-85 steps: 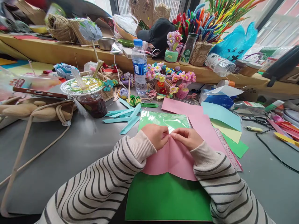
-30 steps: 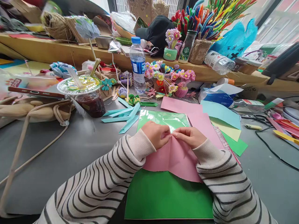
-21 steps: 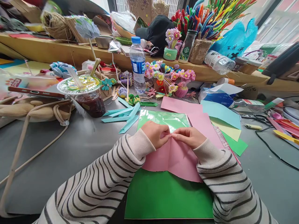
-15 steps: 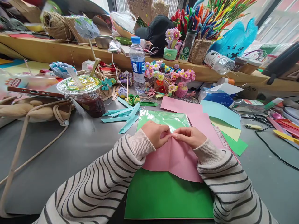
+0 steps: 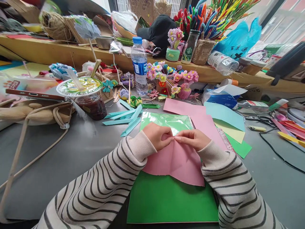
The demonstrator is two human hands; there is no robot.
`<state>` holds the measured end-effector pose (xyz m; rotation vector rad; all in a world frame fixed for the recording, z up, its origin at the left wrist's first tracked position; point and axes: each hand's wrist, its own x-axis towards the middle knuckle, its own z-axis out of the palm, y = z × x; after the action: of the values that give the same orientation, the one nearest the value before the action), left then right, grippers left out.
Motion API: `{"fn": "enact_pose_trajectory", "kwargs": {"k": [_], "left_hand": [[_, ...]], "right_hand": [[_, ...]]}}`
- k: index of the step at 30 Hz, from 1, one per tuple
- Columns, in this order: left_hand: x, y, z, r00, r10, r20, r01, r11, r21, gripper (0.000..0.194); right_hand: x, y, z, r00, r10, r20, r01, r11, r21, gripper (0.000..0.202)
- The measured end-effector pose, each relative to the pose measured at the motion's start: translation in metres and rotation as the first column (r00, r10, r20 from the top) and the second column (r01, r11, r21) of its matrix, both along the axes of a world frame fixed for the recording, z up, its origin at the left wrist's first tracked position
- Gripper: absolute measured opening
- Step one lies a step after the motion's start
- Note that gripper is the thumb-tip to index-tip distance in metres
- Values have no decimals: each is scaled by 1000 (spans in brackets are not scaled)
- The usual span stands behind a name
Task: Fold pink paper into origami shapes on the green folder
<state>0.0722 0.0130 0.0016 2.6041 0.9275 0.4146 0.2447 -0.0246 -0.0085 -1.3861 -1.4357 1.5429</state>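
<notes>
Left hand, right hand, each grip seemingly pinched closed on creased pink paper

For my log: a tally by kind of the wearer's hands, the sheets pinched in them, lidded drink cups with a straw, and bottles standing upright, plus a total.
Hands: 2, left hand and right hand
Pinched sheets: 1, pink sheet
Drink cups: 1, lidded cup
Upright bottles: 2, blue-capped bottle and dark-capped bottle
Total: 6
</notes>
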Motion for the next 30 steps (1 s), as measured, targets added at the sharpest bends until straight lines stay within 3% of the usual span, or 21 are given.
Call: {"fn": "enact_pose_trajectory", "kwargs": {"k": [12,25,30], "left_hand": [[-1,4,-3,1000,-12,8,13,997,-74,21],[0,2,-2,1000,10,-18,-10,1000,9,23],[-2,7,-5,1000,3,-4,-3,996,-87,22]], "right_hand": [[-3,-3,0,998,9,65,-9,1000,-7,24],[-2,-1,1,999,4,34,-3,1000,-22,23],[-2,-2,1,991,25,132,-30,999,32,25]]}}
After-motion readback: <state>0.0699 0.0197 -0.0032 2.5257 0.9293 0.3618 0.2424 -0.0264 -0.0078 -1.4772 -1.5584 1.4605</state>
